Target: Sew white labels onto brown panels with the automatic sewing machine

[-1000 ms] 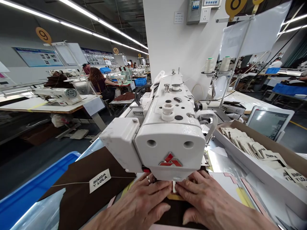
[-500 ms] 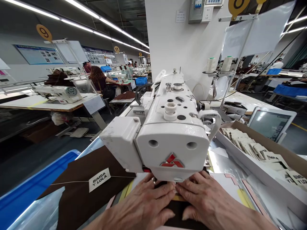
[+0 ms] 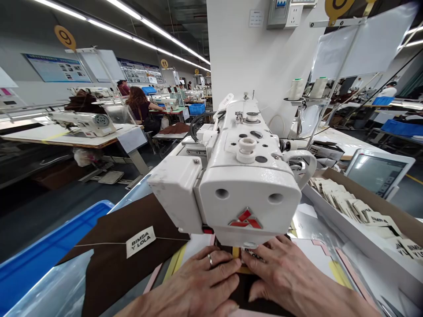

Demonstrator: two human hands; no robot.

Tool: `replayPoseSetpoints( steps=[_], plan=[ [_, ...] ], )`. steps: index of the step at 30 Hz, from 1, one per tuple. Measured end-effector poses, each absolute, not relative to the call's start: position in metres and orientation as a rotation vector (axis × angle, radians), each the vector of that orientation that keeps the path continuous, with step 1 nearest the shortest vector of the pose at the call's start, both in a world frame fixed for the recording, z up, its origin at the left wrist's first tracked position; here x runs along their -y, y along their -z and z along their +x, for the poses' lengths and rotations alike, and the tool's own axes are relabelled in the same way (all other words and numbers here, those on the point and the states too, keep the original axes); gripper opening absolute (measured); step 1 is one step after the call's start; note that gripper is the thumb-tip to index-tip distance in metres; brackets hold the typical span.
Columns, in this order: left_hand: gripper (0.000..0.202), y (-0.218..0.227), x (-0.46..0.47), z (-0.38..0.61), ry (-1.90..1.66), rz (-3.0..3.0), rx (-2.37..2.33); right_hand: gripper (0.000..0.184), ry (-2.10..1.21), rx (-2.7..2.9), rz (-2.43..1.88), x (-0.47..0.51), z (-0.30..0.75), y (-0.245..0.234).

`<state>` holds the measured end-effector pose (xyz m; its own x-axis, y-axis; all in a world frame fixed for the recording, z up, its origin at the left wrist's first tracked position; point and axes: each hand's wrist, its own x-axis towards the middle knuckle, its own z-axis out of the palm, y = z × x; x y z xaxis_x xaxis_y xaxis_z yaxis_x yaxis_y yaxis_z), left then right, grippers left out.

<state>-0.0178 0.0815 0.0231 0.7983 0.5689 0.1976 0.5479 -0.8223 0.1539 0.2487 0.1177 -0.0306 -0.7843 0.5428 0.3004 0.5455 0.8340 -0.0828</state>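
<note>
Both my hands lie flat on a dark brown fabric piece [image 3: 246,290] right under the head of a white sewing machine [image 3: 246,193]. My left hand [image 3: 194,286], with a ring on one finger, presses the fabric with fingers stretched out. My right hand [image 3: 284,277] lies beside it, fingertips at a small white label [image 3: 251,254] under the machine head. The needle area is hidden by the head. Another brown fabric piece [image 3: 112,251] with a sewn white label [image 3: 140,241] lies to the left.
A long cardboard box [image 3: 380,207] with several white labels [image 3: 350,204] stands at the right, a tablet screen [image 3: 376,174] behind it. A blue bin [image 3: 39,259] sits at the left. Thread cones [image 3: 297,88] stand behind the machine. A seated person [image 3: 139,108] works far left.
The view has shifted so the machine sits further right. My hands stay flat on the fabric; the small label with dark print now shows at my right fingertips.
</note>
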Motion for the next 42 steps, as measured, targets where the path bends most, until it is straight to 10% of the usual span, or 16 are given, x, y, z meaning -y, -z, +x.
replayPoseSetpoints(
  steps=[28,34,42],
  plan=[
    [0.018,-0.018,-0.081,-0.023,-0.4,2.811,-0.919,0.057,0.0,2.801,-0.81,-0.117,0.255,0.016],
    [0.058,-0.017,-0.087,-0.015,-0.253,2.781,-0.976,0.057,0.014,2.826,-0.786,-0.117,0.258,0.005],
    [0.061,-0.018,-0.088,-0.008,-0.26,2.695,-1.058,0.064,0.006,2.74,-0.742,-0.12,0.256,0.015]
  ],
)
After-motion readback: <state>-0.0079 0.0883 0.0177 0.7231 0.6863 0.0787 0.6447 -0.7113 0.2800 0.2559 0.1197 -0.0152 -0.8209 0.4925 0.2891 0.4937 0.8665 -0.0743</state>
